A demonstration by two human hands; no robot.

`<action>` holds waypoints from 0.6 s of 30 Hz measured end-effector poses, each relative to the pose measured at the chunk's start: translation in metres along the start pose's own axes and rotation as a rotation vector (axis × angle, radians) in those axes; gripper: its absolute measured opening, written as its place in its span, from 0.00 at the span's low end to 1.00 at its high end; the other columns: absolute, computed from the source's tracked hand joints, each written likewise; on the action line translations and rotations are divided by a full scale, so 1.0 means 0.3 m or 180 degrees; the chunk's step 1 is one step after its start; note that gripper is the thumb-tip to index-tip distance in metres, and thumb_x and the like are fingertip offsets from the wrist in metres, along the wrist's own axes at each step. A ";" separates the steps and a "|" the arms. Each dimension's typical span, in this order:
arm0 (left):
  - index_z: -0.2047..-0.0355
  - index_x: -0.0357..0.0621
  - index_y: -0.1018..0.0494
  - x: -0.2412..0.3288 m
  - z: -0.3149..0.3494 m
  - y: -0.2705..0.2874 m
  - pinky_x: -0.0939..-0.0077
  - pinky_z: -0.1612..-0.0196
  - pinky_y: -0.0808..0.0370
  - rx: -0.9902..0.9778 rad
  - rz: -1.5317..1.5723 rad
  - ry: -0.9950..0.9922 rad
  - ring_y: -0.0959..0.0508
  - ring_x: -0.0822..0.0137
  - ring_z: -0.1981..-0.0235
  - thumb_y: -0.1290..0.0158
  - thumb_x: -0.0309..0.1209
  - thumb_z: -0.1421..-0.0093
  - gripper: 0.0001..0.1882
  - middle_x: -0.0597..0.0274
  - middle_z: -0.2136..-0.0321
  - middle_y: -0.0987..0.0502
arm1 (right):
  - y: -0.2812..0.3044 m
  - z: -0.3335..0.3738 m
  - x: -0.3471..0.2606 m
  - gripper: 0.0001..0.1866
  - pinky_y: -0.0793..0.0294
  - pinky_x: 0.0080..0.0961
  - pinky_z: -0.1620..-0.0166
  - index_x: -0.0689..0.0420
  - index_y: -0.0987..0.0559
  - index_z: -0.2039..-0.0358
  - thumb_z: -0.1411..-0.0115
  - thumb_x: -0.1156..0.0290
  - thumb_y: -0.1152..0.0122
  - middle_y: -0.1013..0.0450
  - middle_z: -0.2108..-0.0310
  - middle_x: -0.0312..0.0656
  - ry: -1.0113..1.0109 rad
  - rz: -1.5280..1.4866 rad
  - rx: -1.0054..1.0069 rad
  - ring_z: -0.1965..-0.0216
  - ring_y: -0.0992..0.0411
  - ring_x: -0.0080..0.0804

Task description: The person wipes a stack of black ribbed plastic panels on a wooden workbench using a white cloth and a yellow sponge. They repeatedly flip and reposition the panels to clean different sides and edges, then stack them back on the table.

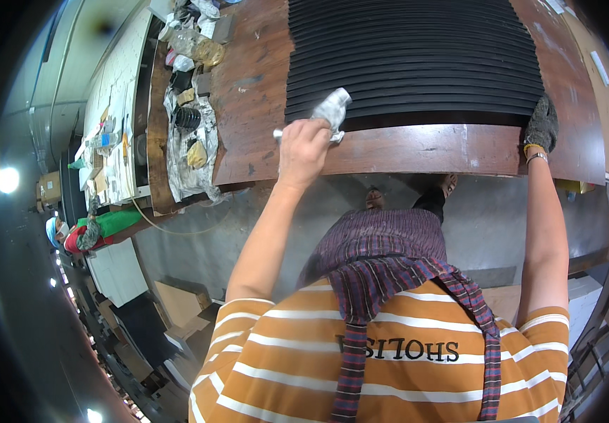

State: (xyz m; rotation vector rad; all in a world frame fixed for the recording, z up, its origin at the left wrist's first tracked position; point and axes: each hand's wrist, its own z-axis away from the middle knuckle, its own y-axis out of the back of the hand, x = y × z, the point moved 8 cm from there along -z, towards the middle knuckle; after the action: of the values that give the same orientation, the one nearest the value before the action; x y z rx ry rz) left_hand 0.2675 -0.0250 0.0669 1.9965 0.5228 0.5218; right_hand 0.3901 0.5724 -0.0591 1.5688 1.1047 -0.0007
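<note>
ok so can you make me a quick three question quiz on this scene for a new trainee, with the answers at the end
1. Multiple choice: what is in the grip of the left hand?
a) a brush
b) a white cloth
c) a roll of tape

2. True or false: the right hand, at the near right corner of the black strips, wears a dark glove.

3. Fill in the gap: the black strips lie on a reddish-brown ____.

Key: 1. b; 2. true; 3. tabletop
</note>
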 end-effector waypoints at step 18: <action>0.58 0.30 0.20 -0.193 0.244 -0.027 0.69 0.52 0.26 0.0700 0.1138 0.2648 0.20 0.57 0.60 0.37 0.22 0.46 0.15 0.52 0.63 0.21 | 0.231 0.202 -0.041 0.26 0.31 0.42 0.40 0.61 0.19 0.48 0.34 0.51 0.40 0.23 0.46 0.56 -0.0101 -0.0072 -0.0275 0.44 0.27 0.54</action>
State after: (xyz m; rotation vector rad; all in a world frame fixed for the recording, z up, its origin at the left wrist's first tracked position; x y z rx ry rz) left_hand 0.2601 -0.1053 0.0193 2.0299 0.7394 1.6048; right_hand 0.4597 0.5252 -0.0198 1.4746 1.0839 0.0067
